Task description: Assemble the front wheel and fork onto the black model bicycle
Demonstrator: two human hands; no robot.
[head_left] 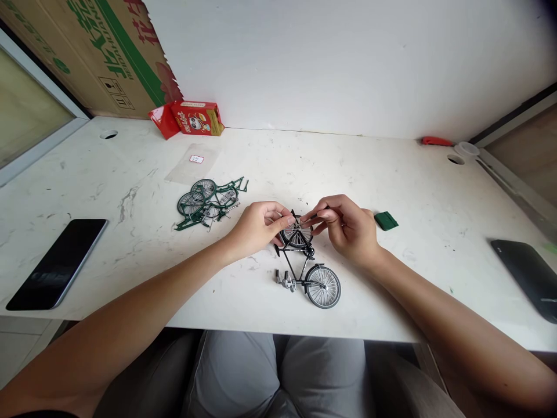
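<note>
A black miniature bicycle (301, 259) lies on its side on the white table, its handlebar end towards me. My left hand (270, 223) is closed on the bicycle's far wheel, with thumb and fingers at the rim. Just right of that wheel, my right hand (346, 226) pinches a thin dark piece whose kind I cannot make out. Its fingertips are close to the spokes; whether they touch is unclear. The near wheel (322, 286) rests untouched on the table. Left of my hands sit green miniature bicycle parts (209, 202), with wheels and frame pieces bunched together.
A small green block (386, 220) lies beyond my right wrist. Phones or similar dark slabs lie left (56, 264) and right (526, 276). Further back are a clear plastic bag (191, 168), a red box (198, 119), a red object (436, 141) and a cardboard sheet (108, 58).
</note>
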